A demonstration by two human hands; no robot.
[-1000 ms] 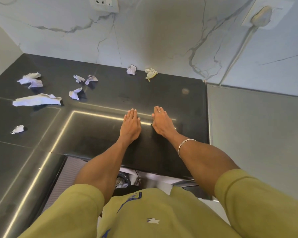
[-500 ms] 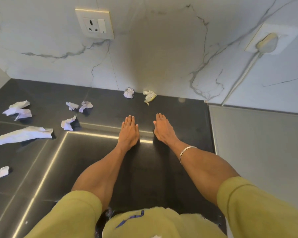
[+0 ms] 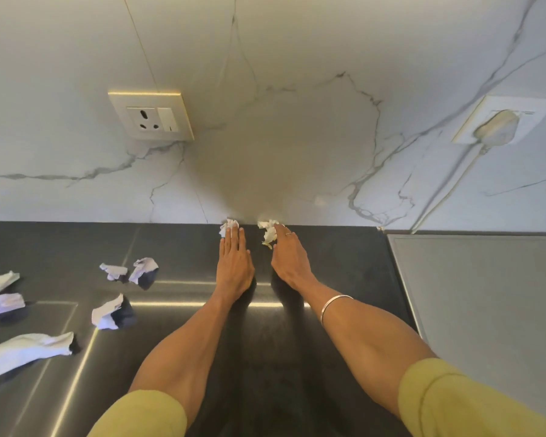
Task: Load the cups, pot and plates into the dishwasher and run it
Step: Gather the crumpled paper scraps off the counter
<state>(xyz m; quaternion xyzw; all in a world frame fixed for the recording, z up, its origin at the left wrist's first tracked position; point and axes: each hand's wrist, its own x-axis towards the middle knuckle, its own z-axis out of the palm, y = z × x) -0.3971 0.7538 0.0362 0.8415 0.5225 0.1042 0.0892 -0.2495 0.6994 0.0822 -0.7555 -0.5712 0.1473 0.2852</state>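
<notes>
Both hands, left hand (image 3: 234, 263) and right hand (image 3: 289, 261), lie flat on the desk (image 3: 344, 263), straight fingers (image 3: 234, 238) touching paper scraps (image 3: 269, 232) at the wall (image 3: 281, 152); no dishwasher in view.

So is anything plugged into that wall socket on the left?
No, the left wall socket shows bare pin holes; only the right socket holds a plug.

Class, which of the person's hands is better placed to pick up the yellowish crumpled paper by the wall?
The right hand: its fingers already touch the yellowish paper, while the left hand lies on the white scrap beside it.
</notes>
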